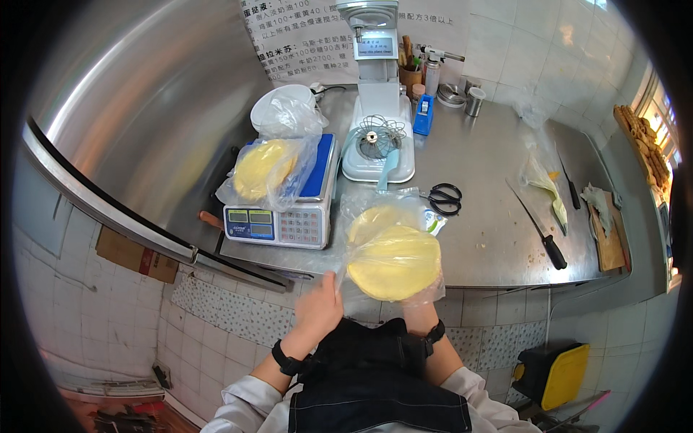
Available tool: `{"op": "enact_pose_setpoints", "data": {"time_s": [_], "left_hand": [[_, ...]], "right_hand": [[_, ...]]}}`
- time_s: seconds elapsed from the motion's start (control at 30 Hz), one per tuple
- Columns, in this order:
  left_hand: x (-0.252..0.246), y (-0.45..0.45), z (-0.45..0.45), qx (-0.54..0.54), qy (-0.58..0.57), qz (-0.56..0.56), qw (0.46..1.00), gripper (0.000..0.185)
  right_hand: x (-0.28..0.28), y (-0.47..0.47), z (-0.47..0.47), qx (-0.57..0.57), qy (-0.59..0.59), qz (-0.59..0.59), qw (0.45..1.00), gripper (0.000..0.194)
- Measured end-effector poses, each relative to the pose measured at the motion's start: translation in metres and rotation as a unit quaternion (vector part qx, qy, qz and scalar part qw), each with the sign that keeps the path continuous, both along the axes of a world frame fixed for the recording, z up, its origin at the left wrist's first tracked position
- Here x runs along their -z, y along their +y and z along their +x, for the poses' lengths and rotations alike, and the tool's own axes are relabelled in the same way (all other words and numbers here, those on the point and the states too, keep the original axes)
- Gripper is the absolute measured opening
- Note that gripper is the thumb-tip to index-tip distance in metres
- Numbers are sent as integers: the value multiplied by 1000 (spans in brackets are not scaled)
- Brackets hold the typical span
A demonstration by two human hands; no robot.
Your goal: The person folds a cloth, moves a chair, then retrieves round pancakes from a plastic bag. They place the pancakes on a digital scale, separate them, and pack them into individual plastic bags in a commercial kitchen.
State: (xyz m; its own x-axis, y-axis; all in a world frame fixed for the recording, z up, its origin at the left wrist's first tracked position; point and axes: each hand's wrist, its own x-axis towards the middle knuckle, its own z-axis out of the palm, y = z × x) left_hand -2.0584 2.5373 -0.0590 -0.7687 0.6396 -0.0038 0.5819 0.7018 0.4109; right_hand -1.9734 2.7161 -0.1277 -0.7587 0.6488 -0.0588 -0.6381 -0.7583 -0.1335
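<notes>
In front of my body a flat, round, yellow piece of food (398,265), perhaps a cake layer or crepes, sits under clear plastic film at the counter's front edge. My right hand (425,292) supports it from below on the right, its fingers mostly hidden by the round and the plastic. At its left side my left hand (320,308) pinches the gathered edge of the plastic bag (342,273). A second yellow round (373,219) shows partly behind the first, also under plastic. Another bagged yellow round (262,168) lies on the digital scale (279,224).
Behind stands a white stand mixer (379,97) with a whisk (381,135) at its base. Black-handled scissors (446,199) lie right of the bag. Farther right are a long knife (549,246), a second knife (571,187), a piping bag (549,197) and a wooden board (609,238).
</notes>
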Motion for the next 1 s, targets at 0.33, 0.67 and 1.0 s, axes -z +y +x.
{"op": "enact_pose_setpoints", "data": {"time_s": [0.33, 0.67, 1.0], "left_hand": [[-14, 27, -28, 63, 9, 217, 974, 23], [-9, 48, -36, 97, 76, 227, 966, 12], [-22, 41, -15, 116, 167, 304, 931, 10]], "right_hand": [[9, 0, -17, -17, -5, -18, 1000, 55], [17, 10, -30, 56, -41, 74, 995, 55], [0, 25, -26, 46, 174, 6, 984, 58]]}}
